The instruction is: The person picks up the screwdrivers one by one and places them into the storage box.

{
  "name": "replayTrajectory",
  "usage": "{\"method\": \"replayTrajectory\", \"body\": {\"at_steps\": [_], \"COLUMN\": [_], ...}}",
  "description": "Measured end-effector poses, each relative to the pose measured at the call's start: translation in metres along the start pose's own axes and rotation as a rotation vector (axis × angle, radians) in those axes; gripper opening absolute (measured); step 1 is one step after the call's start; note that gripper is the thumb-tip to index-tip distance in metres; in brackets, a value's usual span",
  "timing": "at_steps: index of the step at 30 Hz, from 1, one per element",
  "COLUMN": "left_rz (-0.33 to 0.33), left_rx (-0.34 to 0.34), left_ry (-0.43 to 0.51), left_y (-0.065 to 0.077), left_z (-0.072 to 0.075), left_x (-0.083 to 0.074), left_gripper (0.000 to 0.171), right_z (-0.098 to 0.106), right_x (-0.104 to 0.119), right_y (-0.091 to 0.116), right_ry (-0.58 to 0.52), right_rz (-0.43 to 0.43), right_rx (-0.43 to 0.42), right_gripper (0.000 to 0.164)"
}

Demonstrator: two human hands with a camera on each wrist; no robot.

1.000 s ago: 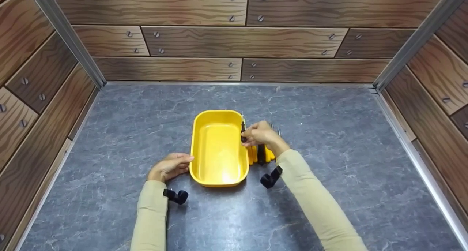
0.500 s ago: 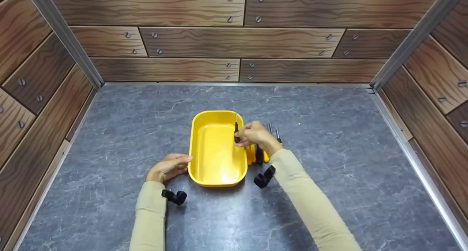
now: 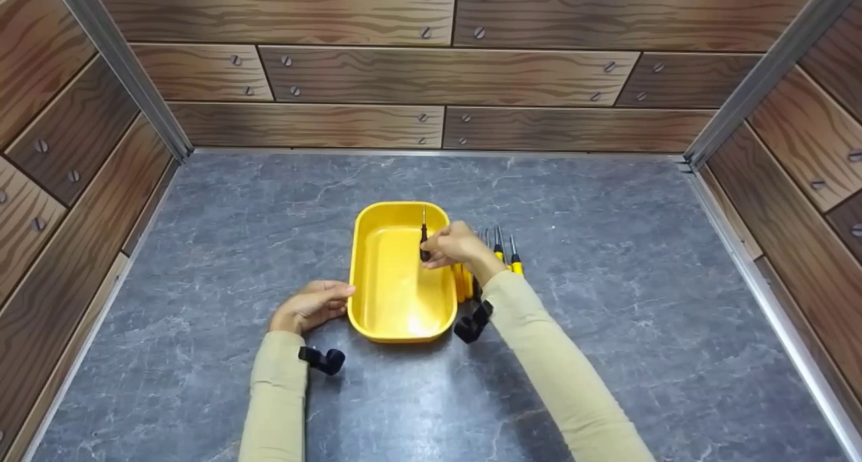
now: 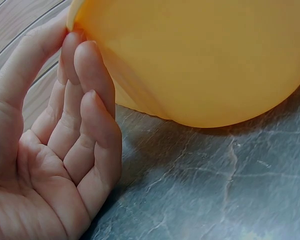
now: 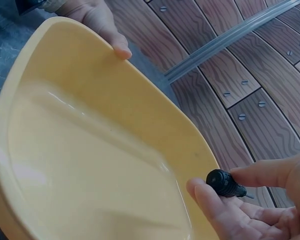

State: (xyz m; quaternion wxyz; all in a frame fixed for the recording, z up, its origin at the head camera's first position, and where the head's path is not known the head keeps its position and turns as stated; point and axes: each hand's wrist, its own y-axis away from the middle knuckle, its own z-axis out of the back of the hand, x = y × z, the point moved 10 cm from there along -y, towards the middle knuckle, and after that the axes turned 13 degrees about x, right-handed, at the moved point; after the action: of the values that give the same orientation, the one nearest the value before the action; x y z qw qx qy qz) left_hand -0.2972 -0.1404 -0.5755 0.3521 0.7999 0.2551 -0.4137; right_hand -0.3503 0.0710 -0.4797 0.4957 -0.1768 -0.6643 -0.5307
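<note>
My left hand pinches the left rim of a yellow plastic tray, with the thumb at the rim and the fingers against the outer wall in the left wrist view. Over the right part of the tray, my right hand holds a small black screwdriver between thumb and fingers. Its thin metal shaft points to the far side. The right wrist view shows the black handle end-on, above the tray's inside. Nothing lies on the visible part of the tray floor.
Several screwdrivers with yellow and black handles lie right of the tray, partly hidden under my right hand and sleeve. Wood-patterned walls enclose the grey marbled tabletop at the back and sides.
My right hand has moved left with the screwdriver, from the tray's right rim to over its inside. More of the other screwdrivers now show. My left hand stays at the rim.
</note>
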Motion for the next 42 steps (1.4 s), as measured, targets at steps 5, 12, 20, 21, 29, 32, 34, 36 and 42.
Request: {"method": "replayTrajectory", "body": {"at_steps": [5,12,20,21,29,32,34,36,42], "left_rz": [-0.013,-0.001,-0.001,0.000,0.006,0.000,-0.009,-0.017,-0.039], "left_rx": [0.016,-0.012,-0.047,-0.048,-0.054,-0.057,-0.059,-0.064,-0.032], "left_ry": [0.005,0.024,0.083,0.083,0.073,0.079,0.080,0.071,0.038], "left_y": [0.000,0.000,-0.001,-0.001,0.002,0.001,0.001,0.001,0.003], "left_z": [-0.001,0.001,0.002,0.002,0.003,0.003,0.003,0.003,0.002], "left_x": [0.000,-0.001,-0.005,-0.004,-0.001,-0.002,-0.003,-0.004,-0.003], "left_gripper": [0.009,0.009,0.011,0.011,0.011,0.011,0.009,0.007,0.009], "right_z": [-0.003,-0.011,-0.021,-0.023,-0.039,-0.040,-0.039,-0.039,-0.043], "right_x": [-0.002,-0.004,-0.005,-0.006,-0.010,-0.010,-0.010,-0.012,-0.015], "right_y": [-0.003,-0.009,-0.016,-0.018,-0.027,-0.029,-0.030,-0.030,-0.032], "right_ry": [0.005,-0.009,0.014,0.021,0.020,0.009,0.008,0.007,0.010], "right_rz": [-0.006,-0.001,-0.009,-0.012,-0.003,-0.003,-0.006,-0.012,-0.023], "right_rx": [-0.001,0.006,0.006,0.008,0.031,0.022,0.018,0.014,0.016], "right_gripper": [0.026,0.024,0.021,0.021,0.024,0.021,0.014,0.005,0.005]}}
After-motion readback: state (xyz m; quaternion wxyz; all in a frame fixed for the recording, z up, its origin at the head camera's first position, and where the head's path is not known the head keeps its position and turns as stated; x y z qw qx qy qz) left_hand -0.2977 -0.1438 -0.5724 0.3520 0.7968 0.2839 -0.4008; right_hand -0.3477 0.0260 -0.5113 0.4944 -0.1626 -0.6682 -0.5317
